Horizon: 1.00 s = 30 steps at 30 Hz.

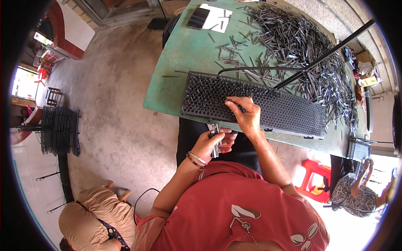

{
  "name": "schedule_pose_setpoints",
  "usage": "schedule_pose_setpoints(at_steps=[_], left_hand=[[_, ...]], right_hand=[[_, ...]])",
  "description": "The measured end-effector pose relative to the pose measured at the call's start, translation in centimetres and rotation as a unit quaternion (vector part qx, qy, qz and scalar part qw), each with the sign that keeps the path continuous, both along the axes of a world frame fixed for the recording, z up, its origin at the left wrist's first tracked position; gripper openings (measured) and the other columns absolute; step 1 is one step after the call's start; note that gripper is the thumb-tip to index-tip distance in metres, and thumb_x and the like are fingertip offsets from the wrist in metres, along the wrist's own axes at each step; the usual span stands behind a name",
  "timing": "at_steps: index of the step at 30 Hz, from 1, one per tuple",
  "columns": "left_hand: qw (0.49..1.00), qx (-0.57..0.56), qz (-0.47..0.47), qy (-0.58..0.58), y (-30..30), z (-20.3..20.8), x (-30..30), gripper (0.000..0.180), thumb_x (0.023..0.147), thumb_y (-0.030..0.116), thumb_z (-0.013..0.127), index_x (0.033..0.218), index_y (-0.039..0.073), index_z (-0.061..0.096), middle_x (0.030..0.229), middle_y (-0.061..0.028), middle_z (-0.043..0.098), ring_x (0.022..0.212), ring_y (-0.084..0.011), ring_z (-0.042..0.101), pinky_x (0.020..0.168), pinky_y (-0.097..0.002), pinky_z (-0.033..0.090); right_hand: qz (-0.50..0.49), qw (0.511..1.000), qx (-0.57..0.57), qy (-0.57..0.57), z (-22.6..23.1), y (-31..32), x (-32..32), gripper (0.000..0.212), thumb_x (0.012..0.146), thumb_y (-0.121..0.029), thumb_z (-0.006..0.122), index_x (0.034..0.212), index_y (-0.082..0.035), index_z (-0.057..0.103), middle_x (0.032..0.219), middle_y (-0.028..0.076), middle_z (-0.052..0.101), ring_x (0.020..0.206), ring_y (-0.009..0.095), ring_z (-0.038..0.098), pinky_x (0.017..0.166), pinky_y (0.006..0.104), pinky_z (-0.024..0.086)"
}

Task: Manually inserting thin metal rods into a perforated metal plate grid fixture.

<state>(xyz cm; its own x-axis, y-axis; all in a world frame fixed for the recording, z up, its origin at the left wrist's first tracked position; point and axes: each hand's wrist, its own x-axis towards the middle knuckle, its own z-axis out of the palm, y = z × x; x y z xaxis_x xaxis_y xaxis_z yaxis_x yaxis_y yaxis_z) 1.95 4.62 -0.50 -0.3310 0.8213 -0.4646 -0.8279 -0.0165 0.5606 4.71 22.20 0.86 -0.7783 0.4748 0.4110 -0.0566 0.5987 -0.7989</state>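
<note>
My left hand (pixel 211 144) is closed around a small bundle of thin, shiny metal rods (pixel 215 140), just off the near edge of the green table. My right hand (pixel 246 113) reaches over a long black perforated rack (pixel 293 112), thumb and forefinger pinched together at its surface. Whatever lies between those fingertips is too small to make out. Dark rod ends (pixel 205 90) crowd the holes in the left part of the rack, while the right part shows rows of round holes.
A large heap of loose metal rods (pixel 293 42) covers the far right of the green table (pixel 167 94). A black bar (pixel 326 56) slants above it. A phone (pixel 198 18) lies beside white paper (pixel 217 19). People sit at lower left and right, one near a red stool (pixel 312 180).
</note>
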Motion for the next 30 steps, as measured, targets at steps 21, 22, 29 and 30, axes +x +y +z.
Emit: schedule_pose_setpoints(at_steps=[21,22,29,30], left_hand=[[0.999,0.024,-0.027,0.016,0.0,-0.1,0.0,0.033,0.094,0.018,0.050,0.119,-0.003,0.053,0.108,-0.0121,0.063,0.094,-0.0177,0.064,0.075,-0.0316,0.055],[0.999,0.024,-0.027,0.016,0.1,-0.2,0.1,0.033,0.094,0.018,0.050,0.119,-0.003,0.053,0.108,-0.0121,0.063,0.094,-0.0177,0.064,0.075,-0.0316,0.055],[1.000,0.026,-0.008,-0.007,0.2,-0.3,-0.2,0.033,0.095,0.018,0.051,0.120,-0.003,0.052,0.109,-0.0146,0.062,0.096,-0.0216,0.064,0.079,-0.0354,0.056],[1.000,0.026,-0.002,-0.014,0.2,-0.2,-0.2,0.033,0.095,0.018,0.051,0.120,-0.003,0.052,0.109,-0.0145,0.063,0.096,-0.0218,0.064,0.079,-0.0354,0.056]], right_hand=[[0.006,0.984,0.176,0.037,-0.7,-0.2,0.3,0.020,0.073,-0.011,0.072,0.094,-0.010,0.070,0.093,0.002,0.064,0.083,0.021,0.058,0.075,0.0333,0.042],[-0.009,0.985,0.170,0.024,-0.7,-0.3,0.3,0.019,0.073,-0.010,0.072,0.093,-0.009,0.070,0.096,0.003,0.064,0.084,0.021,0.058,0.075,0.0330,0.042],[0.005,0.974,0.223,0.025,0.0,-0.2,0.4,0.017,0.075,-0.010,0.070,0.092,-0.008,0.069,0.099,0.003,0.063,0.082,0.021,0.057,0.073,0.0331,0.040],[0.005,0.974,0.223,0.025,0.2,-0.1,0.4,0.017,0.075,-0.010,0.070,0.092,-0.008,0.069,0.099,0.003,0.063,0.082,0.021,0.057,0.073,0.0331,0.040]])
